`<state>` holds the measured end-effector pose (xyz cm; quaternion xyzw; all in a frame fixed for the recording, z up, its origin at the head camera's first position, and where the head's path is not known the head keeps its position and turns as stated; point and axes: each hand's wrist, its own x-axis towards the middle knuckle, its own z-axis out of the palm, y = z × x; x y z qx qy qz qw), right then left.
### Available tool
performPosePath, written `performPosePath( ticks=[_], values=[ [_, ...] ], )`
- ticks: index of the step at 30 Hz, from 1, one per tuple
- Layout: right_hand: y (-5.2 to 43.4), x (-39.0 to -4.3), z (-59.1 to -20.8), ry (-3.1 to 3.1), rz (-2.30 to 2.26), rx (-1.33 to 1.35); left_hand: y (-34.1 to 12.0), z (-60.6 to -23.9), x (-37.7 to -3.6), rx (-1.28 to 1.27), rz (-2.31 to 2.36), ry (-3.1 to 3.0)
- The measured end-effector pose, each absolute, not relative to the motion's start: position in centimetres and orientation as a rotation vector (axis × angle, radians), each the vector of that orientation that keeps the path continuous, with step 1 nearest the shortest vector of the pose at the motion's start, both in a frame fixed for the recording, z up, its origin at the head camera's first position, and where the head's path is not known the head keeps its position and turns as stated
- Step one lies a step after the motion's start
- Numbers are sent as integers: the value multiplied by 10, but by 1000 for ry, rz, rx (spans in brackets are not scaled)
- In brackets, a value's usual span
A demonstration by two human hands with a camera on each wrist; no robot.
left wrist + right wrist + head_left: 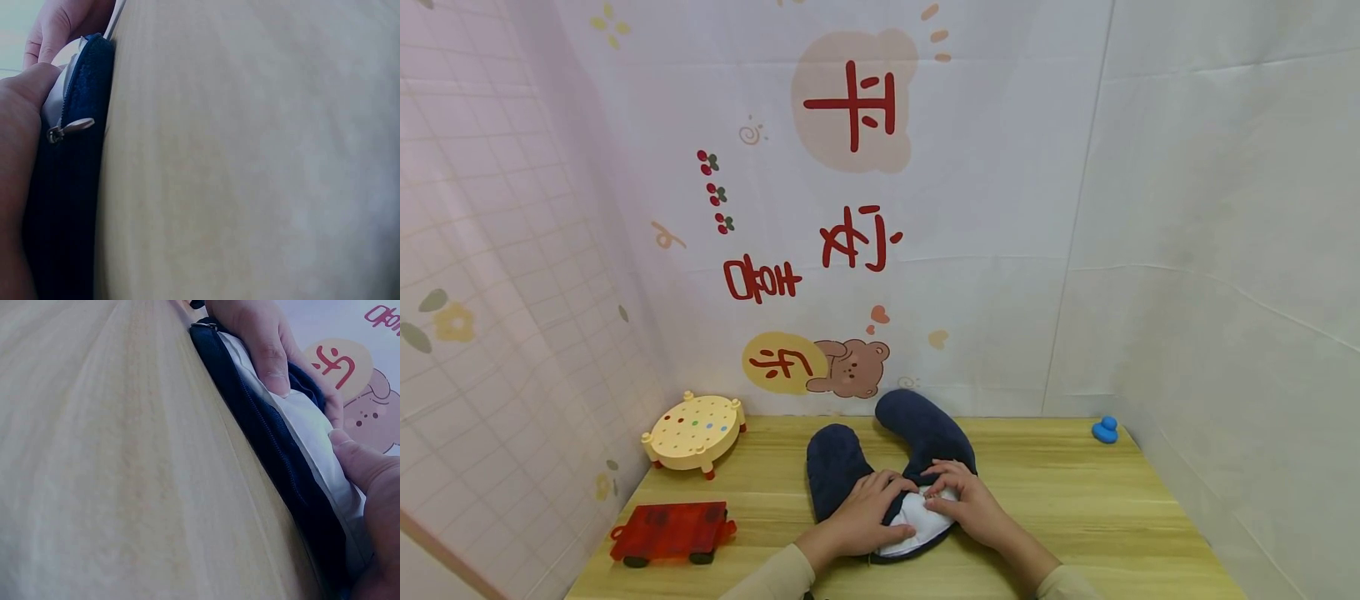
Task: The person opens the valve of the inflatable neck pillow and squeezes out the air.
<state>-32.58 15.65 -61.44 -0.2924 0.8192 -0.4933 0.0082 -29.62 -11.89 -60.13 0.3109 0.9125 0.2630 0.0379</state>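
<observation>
Presently, my left hand (867, 510) lies palm-down, fingers laid loosely over the navy neck pillow (837, 467), thumb on its white inner (917, 527). My right hand (968, 504) arches opposite, fingers bent; whether they pinch fabric, I cannot tell. The pillow rests on the table (1075, 517), its cover partly unzipped around the exposed inner, zipper pull (79, 125) near my left hand.

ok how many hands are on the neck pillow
2: the left hand rests on the neck pillow at the left of its white part; the right hand is at its right. No others seem hidden.
</observation>
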Motion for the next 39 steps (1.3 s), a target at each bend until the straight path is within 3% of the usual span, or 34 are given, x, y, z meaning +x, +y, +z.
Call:
performPosePath(
  ticks=[39],
  values=[
    [157,-327,-618,2577,-1531,-918,-119,-599,-295,953,817,2792]
  ],
)
